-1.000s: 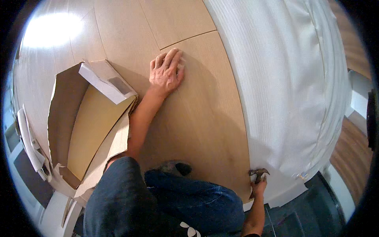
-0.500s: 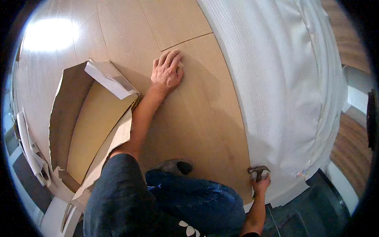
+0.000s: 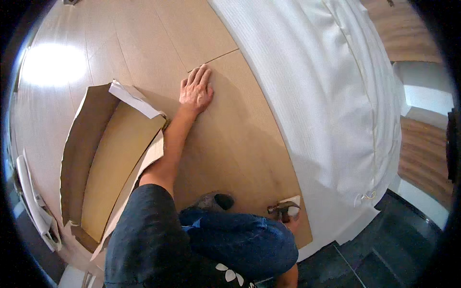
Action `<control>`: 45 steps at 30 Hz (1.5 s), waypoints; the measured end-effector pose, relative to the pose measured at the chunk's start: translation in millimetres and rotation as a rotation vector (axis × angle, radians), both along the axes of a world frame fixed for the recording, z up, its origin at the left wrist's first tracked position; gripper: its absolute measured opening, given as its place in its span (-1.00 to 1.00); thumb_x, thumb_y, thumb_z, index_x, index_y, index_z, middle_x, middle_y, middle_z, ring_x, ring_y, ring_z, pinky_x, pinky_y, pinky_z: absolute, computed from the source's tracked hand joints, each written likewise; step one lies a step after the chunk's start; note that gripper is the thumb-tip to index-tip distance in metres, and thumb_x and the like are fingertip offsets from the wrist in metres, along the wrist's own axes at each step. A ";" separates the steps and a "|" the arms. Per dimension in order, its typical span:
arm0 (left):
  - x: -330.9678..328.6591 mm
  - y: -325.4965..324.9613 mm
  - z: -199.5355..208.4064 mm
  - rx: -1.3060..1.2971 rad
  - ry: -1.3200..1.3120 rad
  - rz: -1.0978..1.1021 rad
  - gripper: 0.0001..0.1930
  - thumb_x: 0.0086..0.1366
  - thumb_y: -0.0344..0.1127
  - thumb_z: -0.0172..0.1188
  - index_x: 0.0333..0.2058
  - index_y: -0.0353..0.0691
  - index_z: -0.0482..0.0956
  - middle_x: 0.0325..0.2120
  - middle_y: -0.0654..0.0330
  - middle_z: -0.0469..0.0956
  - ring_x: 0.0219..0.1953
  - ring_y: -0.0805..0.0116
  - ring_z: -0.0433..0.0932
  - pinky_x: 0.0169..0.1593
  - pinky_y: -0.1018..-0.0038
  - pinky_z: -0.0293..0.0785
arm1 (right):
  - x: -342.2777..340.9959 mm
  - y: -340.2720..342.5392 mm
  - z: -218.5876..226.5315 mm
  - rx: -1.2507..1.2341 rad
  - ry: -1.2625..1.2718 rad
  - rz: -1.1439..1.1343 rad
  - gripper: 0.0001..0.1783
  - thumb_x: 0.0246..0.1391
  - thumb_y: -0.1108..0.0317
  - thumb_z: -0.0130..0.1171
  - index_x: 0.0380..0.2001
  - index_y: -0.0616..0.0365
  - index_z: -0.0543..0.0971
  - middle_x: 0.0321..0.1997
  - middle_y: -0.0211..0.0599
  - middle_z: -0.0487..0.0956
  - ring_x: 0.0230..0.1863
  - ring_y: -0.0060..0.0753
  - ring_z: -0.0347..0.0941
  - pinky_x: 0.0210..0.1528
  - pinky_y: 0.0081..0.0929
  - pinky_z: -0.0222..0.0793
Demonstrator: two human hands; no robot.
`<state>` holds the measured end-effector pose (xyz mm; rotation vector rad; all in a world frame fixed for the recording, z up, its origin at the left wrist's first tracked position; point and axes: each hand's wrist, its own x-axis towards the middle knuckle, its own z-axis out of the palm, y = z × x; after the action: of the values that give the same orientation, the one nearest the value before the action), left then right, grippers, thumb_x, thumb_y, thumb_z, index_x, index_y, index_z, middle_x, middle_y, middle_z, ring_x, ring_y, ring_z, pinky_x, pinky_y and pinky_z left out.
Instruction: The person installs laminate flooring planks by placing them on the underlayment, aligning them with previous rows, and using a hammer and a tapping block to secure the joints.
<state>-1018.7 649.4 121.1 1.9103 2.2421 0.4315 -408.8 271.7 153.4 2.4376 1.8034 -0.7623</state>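
Observation:
My left hand point(image 3: 196, 92) lies flat on a light wood-look floor plank point(image 3: 235, 129), fingers stretched toward the seam at the plank's far end. Low on the right, my right hand point(image 3: 292, 222) is closed around a hammer point(image 3: 277, 210), its dark head over the plank close to the right edge. My bent knee in blue jeans hides part of that hand and wrist. Beside the hammer head shows a small pale piece point(image 3: 290, 199); whether the hand also touches it I cannot tell.
An opened cardboard box point(image 3: 122, 144) stands left of my left forearm. White foam underlay point(image 3: 312, 120) spreads along the plank's right edge, with wrinkles farther right. Dark tiles point(image 3: 355, 254) lie at the lower right. Wood-look steps with white faces point(image 3: 422, 144) rise at the far right.
My right hand has brought the hammer leftward from the underlay's edge onto the plank. The left hand's fingers have straightened from a bent pose. The whole view has shifted slightly.

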 end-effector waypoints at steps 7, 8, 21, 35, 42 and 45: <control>48.7 34.2 1.0 -0.134 0.122 -0.012 -0.18 0.46 0.17 -0.06 0.50 -0.20 0.01 0.56 0.14 -0.10 0.58 0.18 -0.15 0.50 0.00 -0.06 | -28.6 -12.9 -16.3 -0.011 0.100 -0.130 -0.36 -0.15 0.19 0.50 0.02 0.28 0.63 0.41 0.33 0.23 0.41 0.29 0.20 0.43 0.10 0.18; 60.5 42.9 -0.3 -0.186 0.125 -0.166 -0.13 0.50 0.26 -0.16 0.51 -0.26 -0.08 0.57 0.10 -0.20 0.60 0.15 -0.27 0.56 0.02 -0.26 | -29.0 -11.6 -16.6 -0.014 0.105 -0.131 -0.36 -0.15 0.19 0.50 0.02 0.27 0.63 0.41 0.33 0.22 0.42 0.30 0.20 0.43 0.09 0.18; 149.5 -81.0 -2.5 -0.096 -0.024 -0.547 -0.28 0.47 0.14 -0.04 0.48 -0.04 0.14 0.56 0.11 -0.08 0.58 0.16 -0.15 0.57 0.05 -0.26 | -30.4 -25.6 -4.4 -0.098 0.095 -0.171 -0.42 -0.13 0.14 0.51 -0.03 0.20 0.68 0.51 0.36 0.08 0.47 0.37 0.11 0.45 0.06 0.16; 141.6 -127.2 -11.3 0.005 -0.142 -0.445 -0.42 0.34 -0.08 0.17 0.32 -0.01 0.43 0.48 0.10 0.17 0.52 0.12 0.09 0.52 0.04 -0.08 | -28.3 -50.0 -16.7 -0.112 0.334 -0.151 -0.35 -0.04 0.11 0.50 0.11 0.15 0.61 0.56 0.20 0.09 0.49 0.36 0.11 0.45 0.10 0.16; 133.4 -124.9 -8.3 0.029 -0.063 -0.371 -0.44 0.32 -0.12 0.15 0.29 -0.02 0.46 0.46 0.09 0.20 0.51 0.12 0.12 0.51 0.04 -0.04 | -9.5 32.6 16.3 0.030 -0.050 -0.127 -0.36 0.27 0.13 0.26 0.29 0.25 0.38 0.32 0.17 0.42 0.34 0.21 0.33 0.39 -0.05 0.25; 130.1 -122.3 -9.0 0.083 -0.086 -0.356 -0.46 0.31 -0.14 0.15 0.28 -0.01 0.48 0.45 0.09 0.22 0.50 0.11 0.14 0.50 0.03 -0.01 | -8.3 82.6 -1.7 0.178 -0.072 -0.050 -0.36 0.25 0.10 0.26 0.26 0.25 0.39 0.27 0.16 0.41 0.31 0.27 0.30 0.36 0.01 0.26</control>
<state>-888.6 527.1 112.1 2.2263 1.8049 0.5448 -417.0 354.3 151.7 2.5903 1.8656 -0.5293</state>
